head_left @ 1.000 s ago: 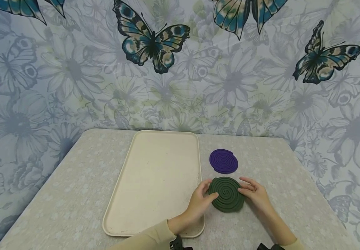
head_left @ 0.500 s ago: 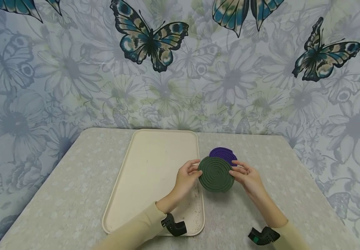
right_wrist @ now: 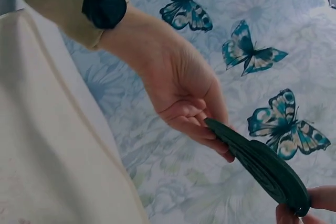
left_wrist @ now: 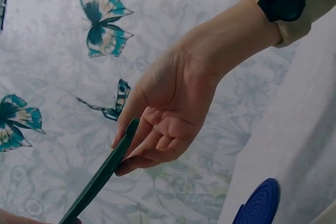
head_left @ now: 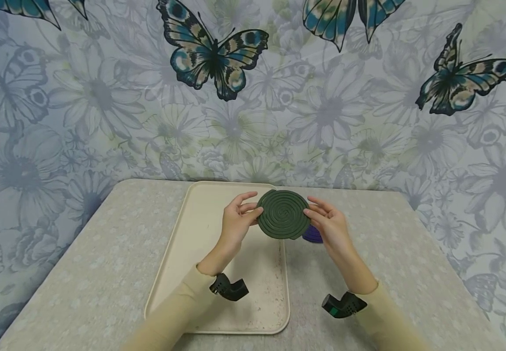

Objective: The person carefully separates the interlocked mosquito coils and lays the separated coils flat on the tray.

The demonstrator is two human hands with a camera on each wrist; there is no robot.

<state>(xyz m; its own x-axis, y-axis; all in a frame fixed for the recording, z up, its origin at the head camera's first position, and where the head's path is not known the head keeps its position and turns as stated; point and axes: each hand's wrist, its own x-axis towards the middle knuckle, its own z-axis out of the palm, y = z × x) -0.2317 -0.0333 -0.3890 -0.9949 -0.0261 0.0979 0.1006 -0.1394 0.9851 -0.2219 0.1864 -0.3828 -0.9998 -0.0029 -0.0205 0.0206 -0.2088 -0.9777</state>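
A flat green spiral disc (head_left: 282,214), like a coiled cord, is held up between both hands in the head view, raised over the tray's right edge. My left hand (head_left: 235,219) pinches its left rim, thumb in front and fingers behind. The right hand (head_left: 332,226) pinches the opposite rim the same way. Seen nearly edge-on in the left wrist view, the green disc (left_wrist: 100,174) looks thin and tilted. A purple spiral disc (head_left: 312,235) lies on the table below, mostly hidden behind the green disc and right hand.
A cream rectangular tray (head_left: 178,243) lies on the patterned tablecloth (head_left: 104,263), under the left forearm, with small dark specks at its lower right. Behind the table hangs a butterfly-printed cloth (head_left: 244,131). Each wrist wears a black device (head_left: 228,286).
Both hands have lifted the green disc off the table and carried it away from the body and leftwards, tilting it upright. It now covers much of the purple disc.
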